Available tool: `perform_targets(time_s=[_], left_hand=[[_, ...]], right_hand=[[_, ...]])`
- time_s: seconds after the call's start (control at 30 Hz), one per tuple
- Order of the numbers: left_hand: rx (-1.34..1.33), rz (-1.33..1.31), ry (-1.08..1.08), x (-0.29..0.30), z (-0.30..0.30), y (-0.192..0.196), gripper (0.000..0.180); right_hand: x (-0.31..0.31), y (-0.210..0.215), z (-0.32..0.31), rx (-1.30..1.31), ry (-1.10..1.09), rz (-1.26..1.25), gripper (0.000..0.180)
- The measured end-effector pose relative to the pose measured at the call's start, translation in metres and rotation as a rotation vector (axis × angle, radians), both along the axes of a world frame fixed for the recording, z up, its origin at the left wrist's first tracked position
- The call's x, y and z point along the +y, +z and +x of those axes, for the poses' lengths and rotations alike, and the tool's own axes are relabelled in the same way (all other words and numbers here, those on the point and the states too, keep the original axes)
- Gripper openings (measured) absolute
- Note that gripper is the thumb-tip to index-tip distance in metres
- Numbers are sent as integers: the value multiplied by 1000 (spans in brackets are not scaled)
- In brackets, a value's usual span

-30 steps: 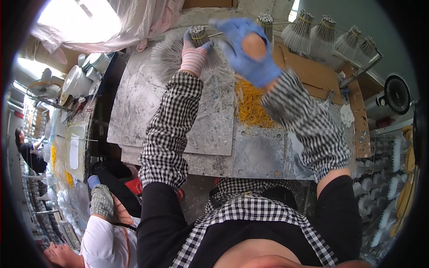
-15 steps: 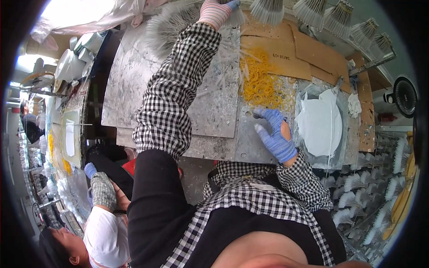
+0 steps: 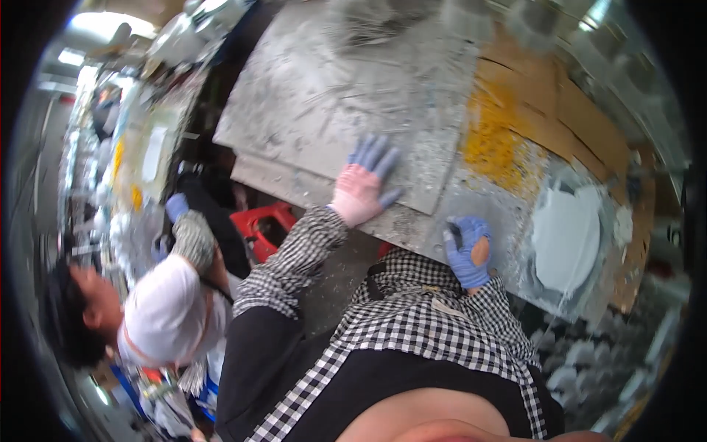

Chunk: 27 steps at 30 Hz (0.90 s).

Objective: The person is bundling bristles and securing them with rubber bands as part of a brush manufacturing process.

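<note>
My left hand (image 3: 366,179), in a pink striped glove with blue-grey fingers, lies with fingers spread near the front edge of the grey work board (image 3: 294,110). Nothing shows in its grasp. Closer to the table's right part, my right hand (image 3: 470,253) rests at the front edge in a blue glove, a round opening on its back. Its fingers are loosely bent, with a gap at the thumb and nothing visible held. Beyond it lies a pile of yellow rubber bands (image 3: 495,140). To its right, white paste (image 3: 565,237) fills a shallow tray. Loose pale bristles (image 3: 375,26) lie at the back.
Cardboard sheets (image 3: 541,81) cover the back right. Blurred bristle bundles (image 3: 468,18) hang along the far edge. A red stool (image 3: 264,225) stands below the table's front. At left sits a co-worker (image 3: 166,309) beside another worktable. Racked brushes (image 3: 589,368) fill the lower right.
My left hand has come back from the bristle bundles at the far edge to the board's front. My right hand's fingers have curled in. The whole view has turned and shifted.
</note>
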<state>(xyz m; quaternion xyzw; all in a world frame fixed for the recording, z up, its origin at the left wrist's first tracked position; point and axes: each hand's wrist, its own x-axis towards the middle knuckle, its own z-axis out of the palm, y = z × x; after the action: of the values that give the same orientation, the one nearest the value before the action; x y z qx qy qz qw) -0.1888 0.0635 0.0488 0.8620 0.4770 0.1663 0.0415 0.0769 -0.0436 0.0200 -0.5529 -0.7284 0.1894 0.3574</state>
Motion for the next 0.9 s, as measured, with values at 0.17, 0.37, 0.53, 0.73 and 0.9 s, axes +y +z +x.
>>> perform_targets(time_s=[0.17, 0.37, 0.53, 0.73, 0.9], left_hand=[[-128, -42, 44, 0, -9, -16, 63], [-219, 88, -3, 3, -15, -22, 57], [-230, 113, -2, 5, -12, -36, 56], [-177, 56, -1, 4, -11, -40, 58], [-181, 60, 19, 3, -11, -38, 58]], right_hand=[[4, -19, -2, -46, -22, 4, 23], [3, -24, -4, 34, -20, 47, 29], [2, -29, -2, 99, -22, -11, 29], [1, -33, -2, -9, -32, -62, 29], [1, -33, -1, -18, 5, -2, 29]])
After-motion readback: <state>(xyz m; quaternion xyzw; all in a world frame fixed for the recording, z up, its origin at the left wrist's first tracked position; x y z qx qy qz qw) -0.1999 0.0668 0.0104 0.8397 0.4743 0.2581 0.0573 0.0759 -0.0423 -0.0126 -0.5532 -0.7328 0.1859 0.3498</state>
